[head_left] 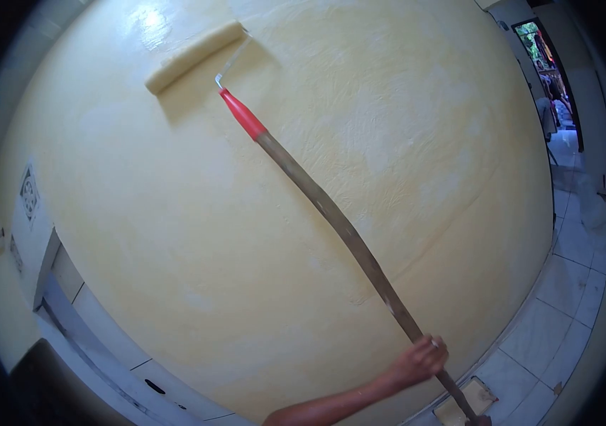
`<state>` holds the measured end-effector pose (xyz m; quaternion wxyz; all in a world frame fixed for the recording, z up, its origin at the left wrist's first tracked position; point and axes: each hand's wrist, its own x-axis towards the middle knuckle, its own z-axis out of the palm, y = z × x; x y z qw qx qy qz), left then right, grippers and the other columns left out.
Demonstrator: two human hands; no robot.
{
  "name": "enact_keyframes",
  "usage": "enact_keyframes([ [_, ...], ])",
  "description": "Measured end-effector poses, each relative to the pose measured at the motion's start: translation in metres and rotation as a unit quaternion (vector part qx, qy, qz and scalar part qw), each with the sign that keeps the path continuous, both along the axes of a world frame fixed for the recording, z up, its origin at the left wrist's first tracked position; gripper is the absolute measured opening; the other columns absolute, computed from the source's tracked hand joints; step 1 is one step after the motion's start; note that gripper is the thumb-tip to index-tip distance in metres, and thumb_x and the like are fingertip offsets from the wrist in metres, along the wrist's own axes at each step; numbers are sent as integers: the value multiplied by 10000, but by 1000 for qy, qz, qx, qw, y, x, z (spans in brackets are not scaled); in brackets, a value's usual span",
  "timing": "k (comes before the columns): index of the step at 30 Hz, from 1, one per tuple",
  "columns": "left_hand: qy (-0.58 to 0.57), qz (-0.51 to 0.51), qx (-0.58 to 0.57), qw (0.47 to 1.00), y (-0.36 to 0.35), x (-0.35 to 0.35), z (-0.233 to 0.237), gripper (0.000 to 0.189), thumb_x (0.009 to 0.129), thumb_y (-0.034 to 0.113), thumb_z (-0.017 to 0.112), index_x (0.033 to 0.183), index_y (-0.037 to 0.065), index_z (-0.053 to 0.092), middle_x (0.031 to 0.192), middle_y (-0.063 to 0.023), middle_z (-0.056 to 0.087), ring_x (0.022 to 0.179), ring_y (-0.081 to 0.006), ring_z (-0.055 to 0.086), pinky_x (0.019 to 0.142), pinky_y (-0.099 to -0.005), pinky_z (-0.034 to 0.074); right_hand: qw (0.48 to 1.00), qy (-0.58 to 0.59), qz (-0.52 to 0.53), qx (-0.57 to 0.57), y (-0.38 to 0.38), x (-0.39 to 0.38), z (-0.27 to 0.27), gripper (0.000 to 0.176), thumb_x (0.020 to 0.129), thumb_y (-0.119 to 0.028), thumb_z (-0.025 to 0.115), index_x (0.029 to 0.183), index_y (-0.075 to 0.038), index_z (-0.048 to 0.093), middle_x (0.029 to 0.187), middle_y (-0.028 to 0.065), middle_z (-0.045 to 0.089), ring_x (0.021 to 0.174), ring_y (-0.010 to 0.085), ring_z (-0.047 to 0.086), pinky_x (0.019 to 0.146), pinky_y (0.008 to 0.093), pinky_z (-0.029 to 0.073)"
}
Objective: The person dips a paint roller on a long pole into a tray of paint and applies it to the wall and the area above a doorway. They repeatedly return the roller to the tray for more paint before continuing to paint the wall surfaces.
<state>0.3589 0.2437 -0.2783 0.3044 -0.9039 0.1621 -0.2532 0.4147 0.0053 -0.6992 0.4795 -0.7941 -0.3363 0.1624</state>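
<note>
A paint roller with a pale yellow sleeve (pixel 195 58) rests on or close to the yellow wall (pixel 246 234), high at the upper left. Its red handle (pixel 243 113) is joined to a long brown pole (pixel 345 231) that slants down to the lower right. My left hand (pixel 423 356) is wrapped round the lower part of the pole, its forearm entering from the bottom edge. At the bottom frame edge, my right hand (pixel 480 420) shows only in part, closed at the pole's lower end.
On the tiled floor (pixel 562 284) at the lower right lies a paint tray (pixel 479 397) with yellowish paint. A doorway (pixel 555 85) opens at the upper right. At the left are a vent block (pixel 29 192) and a pale ledge (pixel 97 358), with a dark object (pixel 44 383) below.
</note>
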Motion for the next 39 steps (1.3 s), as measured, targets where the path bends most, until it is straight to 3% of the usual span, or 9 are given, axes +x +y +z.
enact_keyframes([
  [3, -7, 19, 14, 1000, 28, 8, 85, 76, 676, 99, 615, 748, 122, 625, 751, -23, 628, 917, -197, 618, 885, -395, 453, 997, 2, 42, -57, 49, 12, 115, 195, 758, -173, 635, 768, 20, 665, 701, 244, 638, 721, 418, 650, 684, 479, 518],
  [5, -5, 25, 38, 999, 44, 12, 153, 139, 577, 100, 641, 710, 124, 611, 674, -21, 568, 830, -240, 583, 846, -404, 445, 995, 13, 54, -77, 81, 16, 169, 336, 771, -276, 658, 810, 58, 658, 716, 268, 636, 748, 416, 659, 662, 465, 521],
  [10, -14, 69, 130, 989, 68, 17, 315, 142, 475, 51, 634, 569, 129, 562, 600, -18, 574, 793, -242, 563, 845, -390, 402, 989, 74, 102, 83, 124, 19, 336, 326, 791, -315, 671, 802, 8, 631, 702, 207, 645, 748, 406, 654, 688, 454, 518],
  [15, -30, 146, 150, 977, 72, 34, 401, 126, 475, 12, 587, 553, 93, 531, 563, -27, 540, 723, -266, 522, 809, -350, 392, 988, 40, 70, 135, 168, 40, 397, 342, 798, -334, 655, 720, -5, 608, 659, 201, 630, 715, 412, 645, 676, 458, 512],
  [19, -5, 151, 203, 967, 80, 53, 370, 110, 495, 45, 596, 564, 130, 584, 586, -34, 581, 679, -260, 583, 810, -354, 411, 997, 40, 19, 56, 180, 59, 364, 336, 783, -327, 635, 685, -5, 635, 669, 218, 635, 722, 420, 647, 708, 480, 516],
  [22, 28, 200, 203, 958, 75, 58, 299, 99, 495, 105, 618, 580, 154, 610, 608, -37, 611, 746, -239, 632, 865, -397, 433, 999, 32, 8, 22, 166, 60, 287, 299, 758, -302, 629, 722, -8, 670, 703, 234, 644, 756, 427, 650, 734, 483, 527],
  [29, 105, 65, 130, 984, 43, 35, 86, 99, 708, 171, 577, 721, 90, 632, 714, -69, 655, 831, -230, 649, 837, -405, 436, 981, 94, 61, -160, 77, 27, 96, 346, 733, -336, 637, 798, -3, 704, 783, 257, 667, 822, 408, 672, 780, 466, 538],
  [33, 121, 34, 96, 987, 8, 25, 40, 99, 721, 175, 578, 696, 83, 607, 690, -74, 636, 795, -219, 641, 775, -367, 441, 975, 125, 59, -176, 26, 5, 14, 366, 720, -356, 659, 805, -5, 718, 782, 249, 677, 835, 391, 681, 803, 451, 547],
  [39, 78, 19, 83, 993, 20, 39, 103, 61, 641, 168, 621, 667, 117, 598, 647, -45, 603, 742, -212, 633, 769, -363, 442, 965, 197, 31, -167, 33, 24, 164, 336, 733, -328, 645, 786, -3, 712, 768, 236, 676, 807, 390, 678, 761, 449, 552],
])
